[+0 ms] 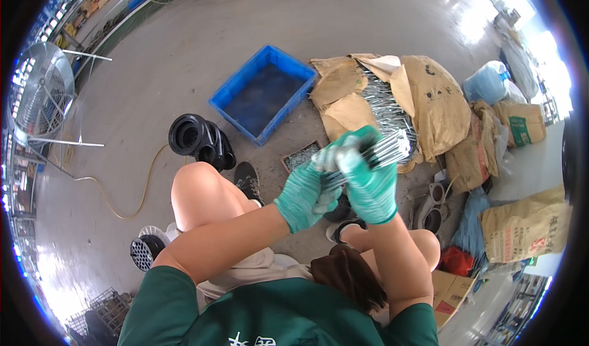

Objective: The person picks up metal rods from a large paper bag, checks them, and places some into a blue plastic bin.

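In green-and-white work gloves, my hands meet in front of my knees around a bundle of long thin metal bolts (pixel 390 149). My right hand (pixel 372 189) is closed round the middle of the bundle. Against its other end my left hand (pixel 307 192) is closed as well, and motion blurs the fingers of both. The bundle's bright ends point up and to the right. Just behind it lies an opened brown paper sack (pixel 341 116) with many loose bolts (pixel 381 100) of the same kind spread inside.
A blue plastic crate (pixel 221 114) stands ahead, with a small tray of metal parts (pixel 300 157) nearer me. Black pipe fittings (pixel 202 140) sit left of my foot. Sacks (pixel 524 226) and a cardboard box (pixel 451 289) line the right. A large fan (pixel 43 91) stands far left.
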`<state>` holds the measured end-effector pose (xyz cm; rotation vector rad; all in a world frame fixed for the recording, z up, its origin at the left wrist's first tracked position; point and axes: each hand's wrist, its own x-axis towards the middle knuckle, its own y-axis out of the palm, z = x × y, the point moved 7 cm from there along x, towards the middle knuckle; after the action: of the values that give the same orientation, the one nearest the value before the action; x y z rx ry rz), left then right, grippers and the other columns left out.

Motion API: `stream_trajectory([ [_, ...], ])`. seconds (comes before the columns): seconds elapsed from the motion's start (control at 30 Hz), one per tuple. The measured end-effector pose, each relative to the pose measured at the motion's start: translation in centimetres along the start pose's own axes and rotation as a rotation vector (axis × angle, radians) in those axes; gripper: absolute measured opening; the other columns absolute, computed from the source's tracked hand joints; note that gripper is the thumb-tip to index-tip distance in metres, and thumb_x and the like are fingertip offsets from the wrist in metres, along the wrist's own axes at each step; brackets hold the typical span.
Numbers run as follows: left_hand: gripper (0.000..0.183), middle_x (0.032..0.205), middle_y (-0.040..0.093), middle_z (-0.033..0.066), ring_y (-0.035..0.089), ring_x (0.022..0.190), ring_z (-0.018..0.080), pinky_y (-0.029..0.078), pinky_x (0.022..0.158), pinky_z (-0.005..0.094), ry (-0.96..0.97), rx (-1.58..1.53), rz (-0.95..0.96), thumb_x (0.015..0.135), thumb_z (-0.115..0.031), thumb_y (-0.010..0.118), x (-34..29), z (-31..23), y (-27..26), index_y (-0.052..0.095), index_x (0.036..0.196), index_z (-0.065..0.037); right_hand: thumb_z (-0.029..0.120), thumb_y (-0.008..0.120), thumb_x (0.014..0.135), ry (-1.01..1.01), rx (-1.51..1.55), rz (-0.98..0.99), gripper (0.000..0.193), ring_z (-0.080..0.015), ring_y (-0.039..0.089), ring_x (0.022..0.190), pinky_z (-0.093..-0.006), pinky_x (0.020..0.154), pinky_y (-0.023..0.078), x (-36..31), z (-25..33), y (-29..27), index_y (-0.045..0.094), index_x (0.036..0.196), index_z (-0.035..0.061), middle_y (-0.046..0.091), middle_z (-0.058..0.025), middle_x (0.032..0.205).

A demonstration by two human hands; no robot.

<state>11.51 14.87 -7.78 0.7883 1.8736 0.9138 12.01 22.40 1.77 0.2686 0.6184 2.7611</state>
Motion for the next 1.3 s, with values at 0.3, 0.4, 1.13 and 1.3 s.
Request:
stream_trajectory([
  [0.3,0.019,0.106,0.060,0.0016,0.060,0.095,0.0156,0.049,0.085,0.0300,0.615,0.676,-0.150,0.100,-0.012,0.050,-4.3,-7.7,0.4,0.055,0.118,-0.011,0.021,0.061,0.097,0.270,-0.235,-0.246,0.016,-0.0105,0.048,0.047,-0.0280,0.044,0.043,7.9,-2.4,-4.2,0.053,0.089,0.0092,0.048,0.0003,0.060],
  [0.4,0.018,0.104,0.060,0.0090,0.061,0.097,0.0209,0.049,0.085,0.0345,0.532,0.883,0.153,0.097,-0.010,0.053,-6.8,-10.0,4.0,0.058,0.114,-0.006,0.021,0.069,0.092,0.475,-0.446,-0.209,0.019,-0.0089,0.047,0.049,-0.0278,0.045,0.045,13.9,-11.1,-7.4,0.054,0.090,0.0095,0.050,0.0026,0.065],
  [1.13,0.040,0.112,0.062,0.0137,0.058,0.110,0.0313,0.044,0.097,0.0468,0.039,-0.497,-0.340,0.087,-0.024,0.067,-7.9,-17.8,-8.5,0.059,0.120,-0.002,0.011,0.049,0.093,0.746,-1.684,0.766,0.028,-0.0370,0.063,0.111,-0.0444,0.094,0.052,21.6,-54.4,-1.6,0.066,0.115,0.0047,0.065,-0.0212,0.120],
  [1.3,0.043,0.115,0.061,0.0131,0.057,0.114,0.0309,0.043,0.100,0.0476,0.076,-0.598,-0.370,0.086,-0.025,0.069,-9.3,-18.3,-8.7,0.059,0.121,-0.002,0.007,0.054,0.089,0.816,-1.713,0.795,0.027,-0.0364,0.064,0.109,-0.0440,0.092,0.053,22.0,-55.1,-2.2,0.071,0.110,0.0053,0.065,-0.0213,0.118],
])
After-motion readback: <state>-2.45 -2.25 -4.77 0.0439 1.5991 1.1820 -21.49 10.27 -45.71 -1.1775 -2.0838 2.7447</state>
